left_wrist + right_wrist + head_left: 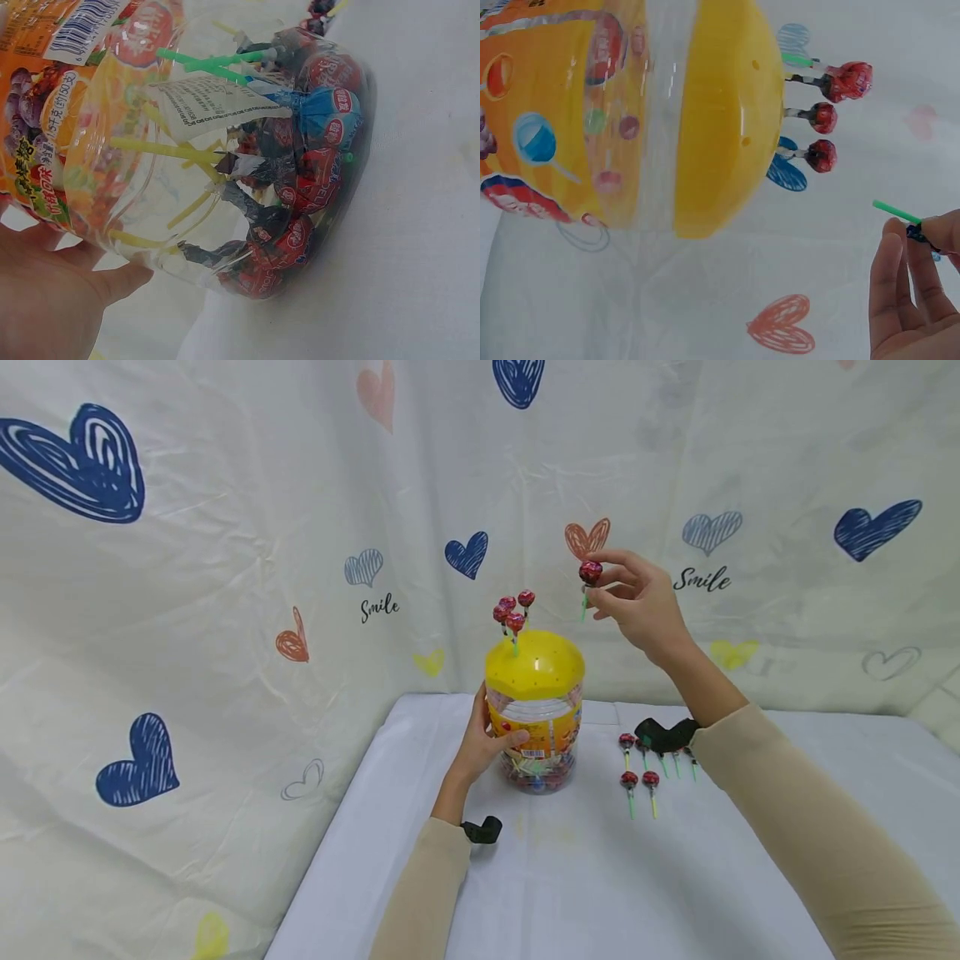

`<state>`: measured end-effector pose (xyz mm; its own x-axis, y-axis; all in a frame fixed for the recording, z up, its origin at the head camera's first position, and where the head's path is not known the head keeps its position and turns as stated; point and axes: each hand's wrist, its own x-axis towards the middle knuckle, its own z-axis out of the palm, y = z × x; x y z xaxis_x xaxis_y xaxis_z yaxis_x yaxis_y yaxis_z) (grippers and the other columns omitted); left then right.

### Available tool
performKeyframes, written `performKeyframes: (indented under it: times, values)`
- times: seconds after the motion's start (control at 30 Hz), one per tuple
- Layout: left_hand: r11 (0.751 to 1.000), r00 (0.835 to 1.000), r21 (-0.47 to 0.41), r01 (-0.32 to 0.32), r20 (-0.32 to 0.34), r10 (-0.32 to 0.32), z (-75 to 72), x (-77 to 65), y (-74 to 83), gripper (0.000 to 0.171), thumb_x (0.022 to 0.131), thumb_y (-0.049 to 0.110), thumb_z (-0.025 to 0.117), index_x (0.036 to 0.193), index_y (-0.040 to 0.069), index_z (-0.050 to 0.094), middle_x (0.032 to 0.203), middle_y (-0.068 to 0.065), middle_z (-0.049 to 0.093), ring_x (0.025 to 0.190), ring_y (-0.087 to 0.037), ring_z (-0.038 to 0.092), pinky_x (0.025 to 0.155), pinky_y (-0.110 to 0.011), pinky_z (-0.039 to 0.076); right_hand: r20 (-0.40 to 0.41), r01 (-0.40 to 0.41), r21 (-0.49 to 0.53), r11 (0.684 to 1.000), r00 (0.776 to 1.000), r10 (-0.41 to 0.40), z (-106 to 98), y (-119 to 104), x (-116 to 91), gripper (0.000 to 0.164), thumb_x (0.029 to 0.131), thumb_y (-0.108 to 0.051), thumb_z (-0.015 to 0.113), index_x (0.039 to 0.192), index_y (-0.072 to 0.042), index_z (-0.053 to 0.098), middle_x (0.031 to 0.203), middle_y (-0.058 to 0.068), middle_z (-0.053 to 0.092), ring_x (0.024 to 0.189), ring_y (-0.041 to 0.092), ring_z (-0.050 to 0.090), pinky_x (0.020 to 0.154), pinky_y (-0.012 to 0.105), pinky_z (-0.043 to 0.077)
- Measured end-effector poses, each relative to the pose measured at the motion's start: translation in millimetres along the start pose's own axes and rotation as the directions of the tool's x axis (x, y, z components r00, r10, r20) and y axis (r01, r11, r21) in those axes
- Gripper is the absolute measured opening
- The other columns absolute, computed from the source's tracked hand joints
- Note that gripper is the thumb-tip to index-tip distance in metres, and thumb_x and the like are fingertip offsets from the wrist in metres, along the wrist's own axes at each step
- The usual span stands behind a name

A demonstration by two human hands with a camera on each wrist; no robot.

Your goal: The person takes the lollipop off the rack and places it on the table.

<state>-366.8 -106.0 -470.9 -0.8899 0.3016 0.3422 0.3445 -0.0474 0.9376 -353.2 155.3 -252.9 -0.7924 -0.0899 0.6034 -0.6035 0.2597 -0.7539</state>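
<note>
A clear plastic jar (551, 731) with an orange label and a yellow domed lid (540, 668) stands upright on the table. My left hand (480, 745) grips its left side, thumb across the front. Wrapped lollipops (307, 180) lie at the jar's bottom in the left wrist view, heads down. Several red lollipops (515, 622) stand with their sticks in small holes of the lid, on its left part. Up and to the right of the lid, my right hand (641, 606) pinches another red lollipop (591, 572), its green stick (892, 211) pointing down, apart from the lid.
Right of the jar, several lollipops lie in two rows on the white-covered table (570, 877), the nearer row a pair including this lollipop (651, 779). The right wrist strap overlaps part of the far row. A cloth with printed hearts (467, 555) hangs behind.
</note>
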Motion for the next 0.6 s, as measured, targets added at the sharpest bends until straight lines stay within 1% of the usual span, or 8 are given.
performKeyframes:
  times: [0.1,0.27,0.4,0.6]
  values:
    - [1.000,1.000,0.001,0.001,-0.001,-0.001,0.3,-0.3,0.4,0.099,0.087,0.041,0.081,0.158,0.050,0.012,0.154,0.002,0.043,0.142,-0.024,0.042,0.121,-0.058,0.036,-0.002,-0.005,-0.014,1.000,1.000,0.005,-11,5,-11,0.042,0.097,-0.009,0.068,0.137,-0.019,0.063,0.099,-0.002,0.069,0.079,0.010,0.071,0.072,0.017,0.061]
    - [1.000,1.000,0.004,0.009,-0.009,-0.009,0.4,-0.5,-0.5,0.099,0.086,0.042,0.082,0.156,0.054,0.013,0.153,0.005,0.044,0.141,-0.022,0.043,0.120,-0.056,0.039,-0.011,-0.032,-0.060,0.998,0.999,0.031,-27,16,-32,0.043,0.098,-0.009,0.067,0.139,-0.020,0.063,0.097,-0.005,0.069,0.077,0.009,0.071,0.071,0.017,0.061]
    - [1.000,1.000,0.002,0.006,-0.006,-0.006,0.2,-0.3,-1.3,0.099,0.086,0.044,0.082,0.156,0.054,0.014,0.152,0.006,0.044,0.140,-0.022,0.044,0.119,-0.055,0.040,-0.008,-0.086,-0.074,0.994,0.996,0.085,-39,27,-48,0.043,0.099,-0.011,0.067,0.140,-0.019,0.061,0.095,-0.008,0.068,0.076,0.008,0.071,0.070,0.018,0.061]
    - [1.000,1.000,0.003,-0.002,-0.004,0.002,0.4,0.0,-0.4,0.102,0.084,0.047,0.083,0.157,0.052,0.013,0.152,0.003,0.044,0.140,-0.024,0.044,0.119,-0.056,0.040,0.016,-0.181,-0.085,0.980,0.983,0.183,-54,49,-73,0.043,0.099,-0.014,0.068,0.141,-0.020,0.060,0.094,-0.012,0.069,0.075,0.008,0.071,0.070,0.020,0.062]
